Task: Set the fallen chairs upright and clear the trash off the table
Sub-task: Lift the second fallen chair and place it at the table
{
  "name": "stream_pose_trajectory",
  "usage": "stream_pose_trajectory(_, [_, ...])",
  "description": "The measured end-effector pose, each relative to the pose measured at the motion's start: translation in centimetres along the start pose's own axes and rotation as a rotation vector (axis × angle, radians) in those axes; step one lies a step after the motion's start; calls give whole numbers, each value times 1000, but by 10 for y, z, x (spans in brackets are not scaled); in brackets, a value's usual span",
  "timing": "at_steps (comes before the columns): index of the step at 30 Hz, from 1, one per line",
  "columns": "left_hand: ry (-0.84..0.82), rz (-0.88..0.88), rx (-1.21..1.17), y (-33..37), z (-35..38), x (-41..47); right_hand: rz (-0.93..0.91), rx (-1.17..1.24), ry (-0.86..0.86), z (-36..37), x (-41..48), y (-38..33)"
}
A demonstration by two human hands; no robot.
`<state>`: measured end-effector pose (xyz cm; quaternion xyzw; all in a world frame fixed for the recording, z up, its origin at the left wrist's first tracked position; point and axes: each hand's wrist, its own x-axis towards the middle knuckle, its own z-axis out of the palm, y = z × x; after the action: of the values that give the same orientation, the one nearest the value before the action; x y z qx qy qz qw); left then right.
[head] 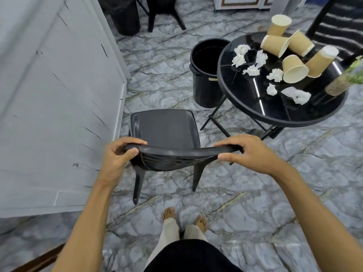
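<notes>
On my far left a white panelled wall (49,95) runs close along the chair's left side, leaving only a narrow strip of marble floor (255,193) between them. My left hand (117,156) grips the left end of the black chair (167,130)'s top rail, fingers (137,142) curled over it and thumb beneath. The chair stands in front of my bare feet, seat up, its two rear legs on the floor and its front legs hidden under the seat. My right hand (245,152) holds the rail's right end the same way.

Beyond the chair's right corner the folding legs of the round black table (284,118) reach out near the seat. A black bin (204,75) stands open just beside the table's left rim. On the table lie tipped paper cups (275,45) and crumpled tissues (296,95), with a plant jar (339,85) at its right edge. Another dark chair (163,10) stands far back.
</notes>
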<state>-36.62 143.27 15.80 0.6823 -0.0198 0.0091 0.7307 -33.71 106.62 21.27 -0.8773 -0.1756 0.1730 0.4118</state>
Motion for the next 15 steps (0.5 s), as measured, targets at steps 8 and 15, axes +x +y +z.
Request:
stream_pose_trajectory(8, [19, -56, -209, 2, -68, 9, 105, 68, -1, 2, 35, 16])
stream_pose_trajectory(15, [71, -60, -271, -3, -113, 17, 165, 182, -57, 12, 77, 10])
